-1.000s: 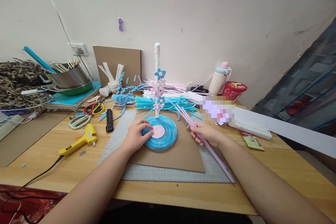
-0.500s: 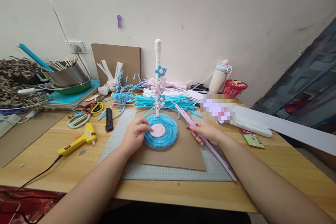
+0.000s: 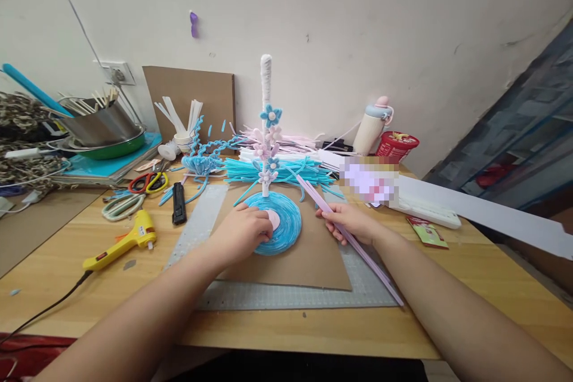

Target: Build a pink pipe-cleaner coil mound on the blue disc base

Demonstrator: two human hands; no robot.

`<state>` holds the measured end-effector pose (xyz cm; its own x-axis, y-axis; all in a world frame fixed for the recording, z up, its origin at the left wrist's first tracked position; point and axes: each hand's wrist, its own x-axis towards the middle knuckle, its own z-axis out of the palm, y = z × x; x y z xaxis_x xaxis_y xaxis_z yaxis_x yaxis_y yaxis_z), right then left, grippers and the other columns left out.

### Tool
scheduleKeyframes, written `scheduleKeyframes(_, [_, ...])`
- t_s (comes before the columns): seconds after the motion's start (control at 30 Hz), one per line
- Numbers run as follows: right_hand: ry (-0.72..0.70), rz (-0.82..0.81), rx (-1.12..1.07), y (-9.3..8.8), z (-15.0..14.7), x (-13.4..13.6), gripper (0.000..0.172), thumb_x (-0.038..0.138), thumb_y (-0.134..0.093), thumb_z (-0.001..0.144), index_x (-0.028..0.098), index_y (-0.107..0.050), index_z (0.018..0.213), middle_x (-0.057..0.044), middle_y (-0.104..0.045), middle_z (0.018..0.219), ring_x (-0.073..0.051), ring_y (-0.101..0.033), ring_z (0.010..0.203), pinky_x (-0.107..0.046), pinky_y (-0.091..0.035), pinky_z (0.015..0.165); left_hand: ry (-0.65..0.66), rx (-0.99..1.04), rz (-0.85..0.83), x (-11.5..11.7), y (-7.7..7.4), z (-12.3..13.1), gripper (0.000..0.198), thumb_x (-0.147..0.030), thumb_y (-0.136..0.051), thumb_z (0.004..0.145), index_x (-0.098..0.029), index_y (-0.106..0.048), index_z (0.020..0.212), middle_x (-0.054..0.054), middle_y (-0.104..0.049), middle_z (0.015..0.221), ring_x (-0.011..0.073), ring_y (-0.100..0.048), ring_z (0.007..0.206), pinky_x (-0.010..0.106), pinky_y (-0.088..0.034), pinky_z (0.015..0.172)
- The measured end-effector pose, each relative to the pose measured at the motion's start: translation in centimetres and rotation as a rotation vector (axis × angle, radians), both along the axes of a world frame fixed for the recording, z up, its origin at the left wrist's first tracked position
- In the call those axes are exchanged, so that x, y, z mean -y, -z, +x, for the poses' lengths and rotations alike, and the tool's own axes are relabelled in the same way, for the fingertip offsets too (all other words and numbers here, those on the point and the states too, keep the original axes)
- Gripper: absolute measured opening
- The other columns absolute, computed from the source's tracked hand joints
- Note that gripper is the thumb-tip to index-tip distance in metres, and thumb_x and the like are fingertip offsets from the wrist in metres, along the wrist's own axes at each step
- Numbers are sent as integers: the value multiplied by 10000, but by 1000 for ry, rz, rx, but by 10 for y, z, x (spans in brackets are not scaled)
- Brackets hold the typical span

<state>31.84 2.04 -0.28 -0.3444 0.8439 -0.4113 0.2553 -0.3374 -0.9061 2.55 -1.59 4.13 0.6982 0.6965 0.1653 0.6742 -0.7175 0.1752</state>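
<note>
My left hand (image 3: 244, 230) lies over the left side of a blue coiled pipe-cleaner disc (image 3: 290, 230). Its fingers are curled down at the disc's pale pink centre (image 3: 274, 218), and whether anything is pinched beneath them is hidden. Closed around a thin bundle of lilac pipe cleaners (image 3: 369, 262), my right hand (image 3: 349, 221) is to the right of the disc. Behind the disc rises a white wrapped stem (image 3: 265, 80) with blue, pink and lilac flowers (image 3: 271, 115) on it. Under the disc is a cardboard sheet (image 3: 304, 271).
A cutting mat (image 3: 250, 298) underlies the cardboard. At left are a yellow glue gun (image 3: 129, 242), scissors (image 3: 123, 208) and a black cutter (image 3: 179, 203). Blue pipe cleaners (image 3: 237, 171) are piled behind the stem. A bottle (image 3: 369, 131) and red tub (image 3: 398, 146) stand back right.
My left hand has shifted right over the disc, covering more of its pink centre. My right hand keeps its hold on the lilac pipe cleaners. The view has moved slightly.
</note>
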Motion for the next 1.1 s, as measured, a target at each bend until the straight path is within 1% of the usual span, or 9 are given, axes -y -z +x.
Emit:
scheduleKeyframes(0.13, [0, 6, -11, 0, -1, 0, 192, 338, -551, 865, 200, -504, 991, 70, -521, 524, -75, -462, 340, -165, -386, 302, 40, -61, -1, -4, -4, 4, 188, -146, -546, 865, -203, -631, 707, -26, -656, 792, 155, -570, 784, 322, -299, 708])
scheduleKeyframes(0.23, [1, 9, -14, 0, -1, 0, 175, 321, -540, 868, 195, -502, 983, 74, -512, 513, -77, -457, 336, -166, -384, 296, 60, -73, -1, -4, -1, 4, 167, -147, -528, 877, -198, -615, 745, -11, -648, 821, 166, -567, 802, 321, -308, 707])
scheduleKeyframes(0.4, [5, 5, -23, 1, 0, -2, 175, 311, -533, 868, 191, -504, 991, 72, -516, 521, -79, -458, 333, -174, -392, 292, -11, -12, -7, -3, 6, 2, 122, -162, -481, 918, -184, -587, 860, 22, -647, 893, 186, -581, 870, 332, -346, 776])
scheduleKeyframes(0.6, [8, -8, -41, 1, 1, -2, 201, 339, -545, 864, 190, -510, 995, 68, -527, 535, -75, -460, 333, -174, -394, 292, 13, 78, -116, -1, 6, 5, 118, -190, -570, 890, -232, -649, 812, -41, -671, 886, 157, -601, 908, 318, -317, 774])
scheduleKeyframes(0.77, [16, -17, -44, -1, 2, -1, 194, 330, -533, 872, 186, -513, 1000, 65, -532, 541, -75, -466, 338, -170, -395, 296, -1, -25, -88, 2, 2, 13, 191, -136, -518, 886, -213, -638, 758, -28, -662, 842, 173, -585, 862, 342, -303, 740])
scheduleKeyframes(0.9, [22, -21, -41, 0, 2, -1, 197, 324, -537, 872, 191, -511, 1015, 67, -531, 548, -77, -470, 341, -175, -403, 299, 1, -121, -40, 8, 3, 19, 181, -37, -452, 806, -173, -570, 783, 41, -621, 877, 212, -540, 863, 363, -322, 741])
scheduleKeyframes(1.0, [28, -25, -45, -1, 1, 0, 210, 348, -543, 870, 194, -508, 1009, 69, -526, 547, -76, -468, 340, -177, -401, 302, -36, 15, -50, 7, 3, 11, 173, -86, -374, 868, -178, -511, 818, 54, -584, 897, 202, -509, 844, 365, -347, 776])
scheduleKeyframes(1.03, [31, -30, -47, -1, 1, 0, 213, 353, -544, 870, 194, -509, 1006, 69, -526, 549, -76, -469, 341, -176, -399, 304, -81, 98, -66, 5, 3, 4, 180, -137, -342, 909, -186, -489, 816, 46, -572, 885, 194, -502, 827, 356, -358, 776])
scheduleKeyframes(1.1, [40, -42, -53, -1, 0, 1, 210, 354, -543, 871, 194, -512, 1003, 68, -524, 551, -74, -469, 347, -172, -396, 306, -232, 275, -86, -4, 1, -15, 215, -261, -311, 949, -203, -446, 792, 29, -546, 833, 184, -490, 783, 329, -378, 735])
